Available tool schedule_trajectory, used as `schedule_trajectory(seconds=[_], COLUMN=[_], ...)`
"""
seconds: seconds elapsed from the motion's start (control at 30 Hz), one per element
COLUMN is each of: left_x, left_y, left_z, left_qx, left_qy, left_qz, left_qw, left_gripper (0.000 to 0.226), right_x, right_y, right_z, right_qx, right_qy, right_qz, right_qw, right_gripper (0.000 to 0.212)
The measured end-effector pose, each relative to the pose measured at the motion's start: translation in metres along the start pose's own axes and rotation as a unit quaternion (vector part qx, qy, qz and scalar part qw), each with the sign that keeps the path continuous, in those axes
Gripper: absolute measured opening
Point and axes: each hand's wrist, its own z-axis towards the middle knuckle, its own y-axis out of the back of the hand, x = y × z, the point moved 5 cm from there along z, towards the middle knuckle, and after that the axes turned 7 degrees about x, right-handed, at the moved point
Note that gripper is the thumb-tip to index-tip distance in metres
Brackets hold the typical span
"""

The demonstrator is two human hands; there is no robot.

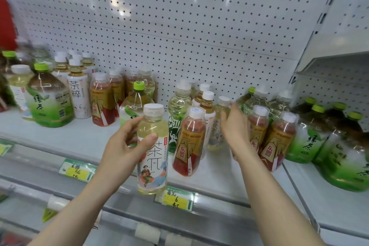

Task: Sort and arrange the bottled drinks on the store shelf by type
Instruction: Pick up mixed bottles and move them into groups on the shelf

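My left hand (127, 146) grips a pale yellow tea bottle (152, 158) with a white cap and an illustrated white label, held in front of the shelf edge. My right hand (235, 130) is among the standing bottles, fingers spread, touching a similar pale bottle (219, 118) behind it; I cannot tell if it grips it. A red-and-gold labelled bottle (189, 142) stands between my hands. Two more of that kind (277, 142) stand right of my right hand. A tall green-patterned bottle (177, 114) stands behind.
The white shelf (83, 136) holds big green-capped green tea bottles at the left (48, 100) and right (343, 156). White-labelled tea bottles (78, 90) and red-gold ones (101, 102) stand at back left. Price tags (175, 198) line the front rail. Pegboard (179, 26) backs it.
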Motion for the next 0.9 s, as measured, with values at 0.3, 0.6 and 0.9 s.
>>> schedule_trajectory(seconds=[0.3, 0.6, 0.9], left_x=[-0.005, -0.015, -0.032], left_y=[-0.014, -0.03, -0.064], left_z=[-0.007, -0.021, -0.028], left_qx=[0.018, 0.037, 0.074], left_qy=[-0.005, -0.018, -0.036], left_qz=[-0.005, -0.016, -0.013], left_qw=[1.0, 0.999, 0.997], left_gripper=[0.049, 0.056, 0.051], right_x=[0.035, 0.013, -0.047], right_y=[0.003, 0.038, 0.096], right_z=[-0.002, -0.022, -0.053], right_qx=[0.111, 0.064, -0.034], right_qy=[0.085, 0.064, -0.001], right_qz=[0.183, 0.107, 0.058], right_qw=[0.973, 0.99, 0.998], right_gripper=[0.046, 0.028, 0.024])
